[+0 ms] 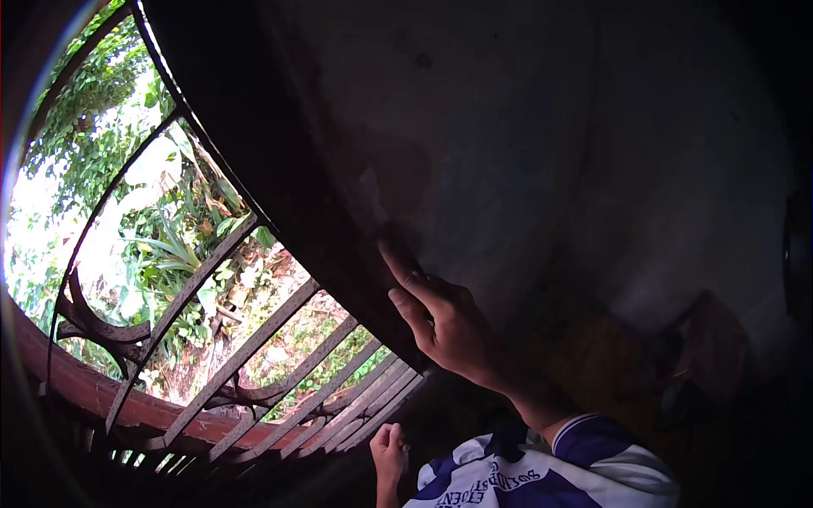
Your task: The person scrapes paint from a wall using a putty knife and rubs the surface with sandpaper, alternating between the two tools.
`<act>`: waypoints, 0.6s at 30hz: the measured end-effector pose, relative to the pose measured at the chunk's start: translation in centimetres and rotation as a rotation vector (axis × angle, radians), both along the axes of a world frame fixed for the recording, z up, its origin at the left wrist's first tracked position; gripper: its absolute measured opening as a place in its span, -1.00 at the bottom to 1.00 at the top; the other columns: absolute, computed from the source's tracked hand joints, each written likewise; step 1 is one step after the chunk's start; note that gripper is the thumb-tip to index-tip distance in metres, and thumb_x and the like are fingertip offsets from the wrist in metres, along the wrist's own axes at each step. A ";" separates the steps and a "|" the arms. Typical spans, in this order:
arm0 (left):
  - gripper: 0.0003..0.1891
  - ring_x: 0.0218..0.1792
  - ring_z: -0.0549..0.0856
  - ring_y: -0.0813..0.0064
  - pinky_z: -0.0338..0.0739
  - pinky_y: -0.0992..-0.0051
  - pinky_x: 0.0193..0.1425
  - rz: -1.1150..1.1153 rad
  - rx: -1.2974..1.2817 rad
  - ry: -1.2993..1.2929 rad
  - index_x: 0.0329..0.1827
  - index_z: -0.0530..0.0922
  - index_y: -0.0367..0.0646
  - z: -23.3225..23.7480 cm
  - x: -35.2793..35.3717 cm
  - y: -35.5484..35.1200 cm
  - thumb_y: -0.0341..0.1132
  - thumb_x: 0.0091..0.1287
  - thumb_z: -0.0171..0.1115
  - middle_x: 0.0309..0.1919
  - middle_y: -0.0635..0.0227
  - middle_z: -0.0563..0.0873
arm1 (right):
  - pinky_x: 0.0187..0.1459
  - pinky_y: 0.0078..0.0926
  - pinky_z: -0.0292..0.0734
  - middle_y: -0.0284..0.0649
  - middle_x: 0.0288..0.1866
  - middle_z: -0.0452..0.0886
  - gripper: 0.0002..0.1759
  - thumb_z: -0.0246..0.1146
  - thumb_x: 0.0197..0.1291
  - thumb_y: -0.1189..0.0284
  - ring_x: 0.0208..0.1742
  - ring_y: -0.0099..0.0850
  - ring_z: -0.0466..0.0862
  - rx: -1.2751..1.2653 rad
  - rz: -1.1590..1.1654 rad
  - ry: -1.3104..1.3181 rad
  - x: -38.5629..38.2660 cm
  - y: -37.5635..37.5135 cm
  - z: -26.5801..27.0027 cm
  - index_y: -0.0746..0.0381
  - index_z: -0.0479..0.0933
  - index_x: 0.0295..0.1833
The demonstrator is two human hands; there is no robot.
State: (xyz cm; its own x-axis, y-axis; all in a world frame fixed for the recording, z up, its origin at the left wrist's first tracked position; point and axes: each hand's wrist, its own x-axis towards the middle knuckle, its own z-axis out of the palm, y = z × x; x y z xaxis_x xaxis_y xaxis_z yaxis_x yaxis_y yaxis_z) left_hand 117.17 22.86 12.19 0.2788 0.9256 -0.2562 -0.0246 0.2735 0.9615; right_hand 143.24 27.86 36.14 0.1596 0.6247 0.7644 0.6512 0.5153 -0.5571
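My right hand [440, 320] reaches up to the dim wall [508, 161], its index finger stretched out and its thumb apart. The fingertip is at or very near the wall, just below a small pale patch [369, 188]; contact is hard to judge in the shadow. I see nothing held in this hand, though its other fingers are mostly hidden. Lower down, my left hand [390, 450] is closed in a fist near my body. Whatever it may hold is hidden.
On the left is a window with metal bars [203, 271] and a reddish sill [169, 411]. Green plants [174, 245] stand outside in bright light. A dark frame edge [279, 161] separates window and wall. Indistinct items [707, 351] lie in shadow at the right.
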 end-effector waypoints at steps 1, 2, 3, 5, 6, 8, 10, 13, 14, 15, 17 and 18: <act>-0.70 -0.55 0.42 0.78 0.36 0.65 -0.46 -0.003 -0.020 -0.026 -0.42 0.49 -0.13 0.2 0.7 0.2 -0.23 0.53 0.19 -0.57 0.58 0.47 | -0.02 -0.30 0.70 -0.07 0.46 0.45 -0.38 0.14 0.47 0.44 0.04 -0.12 0.75 -0.006 0.009 -0.003 0.1 0.1 0.3 0.07 0.19 0.60; -0.70 -0.55 0.42 0.78 0.37 0.65 -0.45 -0.012 -0.019 -0.022 -0.41 0.49 -0.13 0.2 1.2 0.3 -0.23 0.53 0.19 -0.57 0.58 0.47 | -0.03 -0.30 0.71 -0.07 0.47 0.43 -0.37 0.14 0.47 0.44 0.04 -0.13 0.75 -0.021 0.017 -0.013 0.2 -0.1 0.3 0.08 0.18 0.60; -0.70 -0.55 0.42 0.78 0.37 0.64 -0.45 -0.023 -0.016 -0.016 -0.41 0.49 -0.13 0.2 1.7 0.4 -0.22 0.53 0.19 -0.56 0.58 0.47 | -0.04 -0.30 0.71 -0.07 0.48 0.42 -0.36 0.14 0.47 0.44 0.04 -0.13 0.75 -0.034 0.023 -0.023 0.4 -0.3 0.2 0.10 0.17 0.60; -0.70 -0.54 0.43 0.78 0.38 0.64 -0.44 -0.047 -0.020 -0.001 -0.40 0.49 -0.13 0.4 2.0 0.5 -0.21 0.53 0.19 -0.56 0.58 0.47 | -0.04 -0.30 0.72 -0.07 0.50 0.39 -0.36 0.14 0.47 0.44 0.04 -0.13 0.75 -0.041 0.031 -0.016 0.4 -0.2 0.3 0.11 0.16 0.60; -0.70 -0.54 0.43 0.78 0.38 0.64 -0.44 -0.057 -0.023 -0.004 -0.40 0.50 -0.13 0.4 2.5 0.7 -0.21 0.53 0.19 -0.56 0.58 0.47 | -0.05 -0.30 0.72 -0.07 0.51 0.37 -0.35 0.14 0.47 0.44 0.04 -0.13 0.75 -0.031 0.037 -0.013 0.4 0.1 0.5 0.10 0.15 0.61; -0.69 -0.53 0.43 0.77 0.38 0.64 -0.43 -0.072 -0.035 -0.005 -0.40 0.50 -0.14 0.7 3.3 0.8 -0.19 0.54 0.18 -0.56 0.57 0.47 | -0.05 -0.31 0.72 -0.07 0.53 0.35 -0.35 0.14 0.47 0.44 0.05 -0.13 0.74 -0.061 0.064 0.007 0.6 0.1 1.3 0.08 0.15 0.61; -0.68 -0.53 0.44 0.77 0.39 0.63 -0.42 -0.091 -0.019 0.028 -0.40 0.50 -0.14 1.0 3.8 0.8 -0.18 0.54 0.17 -0.56 0.57 0.48 | -0.04 -0.31 0.73 -0.06 0.54 0.34 -0.35 0.14 0.47 0.43 0.06 -0.12 0.74 -0.131 0.114 0.050 0.6 -0.3 2.4 0.05 0.15 0.61; -0.67 -0.52 0.45 0.77 0.40 0.62 -0.42 -0.101 -0.006 0.058 -0.39 0.50 -0.16 0.9 3.6 0.8 -0.17 0.55 0.16 -0.55 0.56 0.48 | -0.06 -0.34 0.72 -0.05 0.54 0.33 -0.35 0.14 0.47 0.43 0.04 -0.16 0.75 -0.024 0.103 0.009 1.0 0.1 1.0 0.06 0.16 0.61; -0.67 -0.51 0.45 0.77 0.40 0.62 -0.41 -0.104 -0.002 0.059 -0.39 0.50 -0.16 0.7 3.7 1.0 -0.17 0.55 0.16 -0.55 0.56 0.49 | -0.07 -0.34 0.73 -0.05 0.54 0.32 -0.36 0.14 0.47 0.43 0.04 -0.16 0.75 -0.014 0.092 0.002 0.9 0.4 1.2 0.07 0.16 0.61; -0.67 -0.51 0.45 0.77 0.40 0.62 -0.41 -0.098 0.006 0.058 -0.39 0.50 -0.17 0.6 4.0 1.2 -0.17 0.55 0.16 -0.55 0.56 0.48 | -0.08 -0.34 0.73 -0.05 0.55 0.32 -0.36 0.14 0.48 0.43 0.05 -0.16 0.75 -0.008 0.081 -0.006 0.7 0.7 1.6 0.08 0.15 0.61; -0.66 -0.51 0.45 0.77 0.41 0.61 -0.41 -0.086 0.010 0.069 -0.39 0.50 -0.17 1.0 4.0 1.0 -0.16 0.55 0.16 -0.56 0.55 0.48 | -0.06 -0.35 0.71 -0.02 0.52 0.35 -0.38 0.13 0.49 0.42 0.03 -0.17 0.75 -0.092 0.086 0.011 0.6 0.3 2.5 0.14 0.17 0.60; -0.66 -0.51 0.45 0.77 0.41 0.62 -0.41 -0.079 0.007 0.068 -0.39 0.50 -0.18 0.9 4.0 1.1 -0.16 0.55 0.16 -0.56 0.55 0.48 | -0.02 -0.35 0.68 0.02 0.49 0.40 -0.40 0.12 0.50 0.41 0.02 -0.18 0.76 -0.171 0.104 0.028 0.6 -0.2 3.7 0.19 0.19 0.59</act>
State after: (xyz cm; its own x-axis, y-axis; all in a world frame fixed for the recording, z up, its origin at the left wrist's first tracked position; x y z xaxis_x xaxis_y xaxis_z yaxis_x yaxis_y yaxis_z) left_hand 121.19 23.93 13.07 0.3333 0.9030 -0.2711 0.0626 0.2657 0.9620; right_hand 143.87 27.70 39.84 0.1071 0.7591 0.6421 0.5829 0.4753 -0.6591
